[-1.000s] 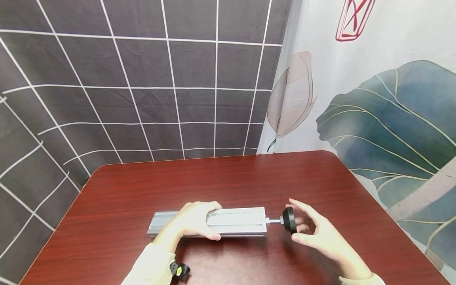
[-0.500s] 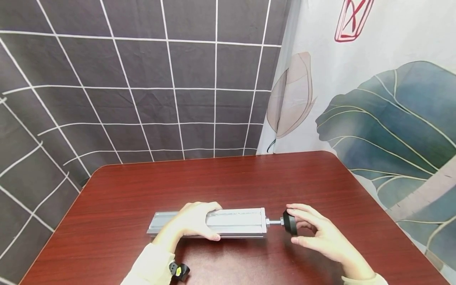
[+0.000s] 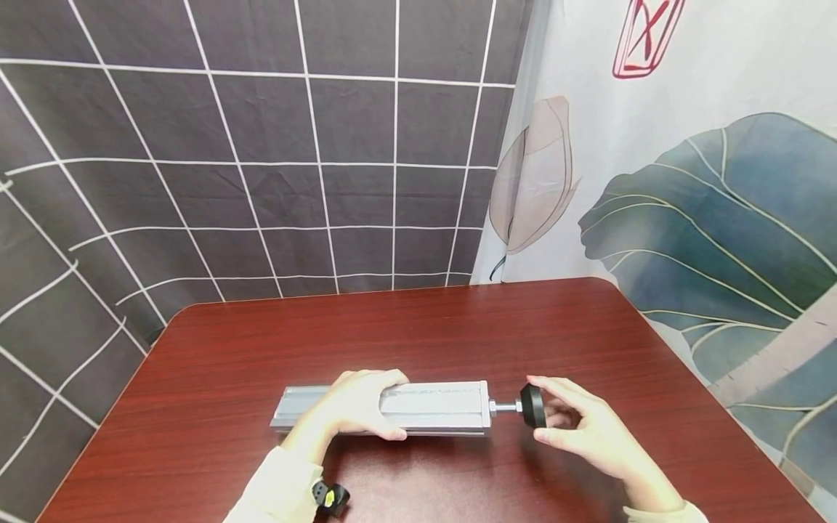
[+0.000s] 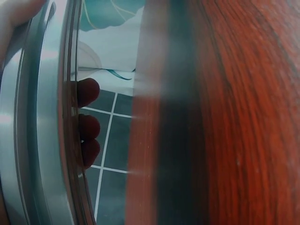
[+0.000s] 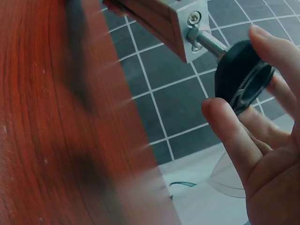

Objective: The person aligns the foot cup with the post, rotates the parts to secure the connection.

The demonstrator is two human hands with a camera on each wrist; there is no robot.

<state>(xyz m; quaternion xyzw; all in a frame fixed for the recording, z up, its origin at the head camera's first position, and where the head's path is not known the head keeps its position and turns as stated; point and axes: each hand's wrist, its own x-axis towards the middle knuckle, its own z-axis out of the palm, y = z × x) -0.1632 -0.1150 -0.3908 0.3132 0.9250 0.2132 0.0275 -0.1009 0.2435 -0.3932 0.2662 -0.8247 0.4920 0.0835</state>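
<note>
My left hand (image 3: 361,403) grips a silver aluminium profile (image 3: 441,407) held level over the table, thumb on the near side. In the left wrist view, fingertips (image 4: 89,127) curl round beneath the profile. A threaded stud (image 3: 505,407) with nuts sticks out of its right end plate. At the stud's outer end sits a black levelling foot (image 3: 532,405), its round base facing right. My right hand (image 3: 585,432) holds this foot by its rim between thumb and fingers. The right wrist view shows the foot's hollow underside (image 5: 255,86) and a screw (image 5: 194,18) in the end plate.
The dark red wooden table (image 3: 366,334) extends around both hands. Behind it hangs a grey cloth with white grid lines (image 3: 261,181). A white curtain with leaf prints (image 3: 693,218) hangs at the right. A black wrist device (image 3: 330,497) sits on my left cuff.
My right fingers shift round the foot's rim; the forefinger, raised off at first, comes down to the top edge. My left hand and the profile stay nearly still.
</note>
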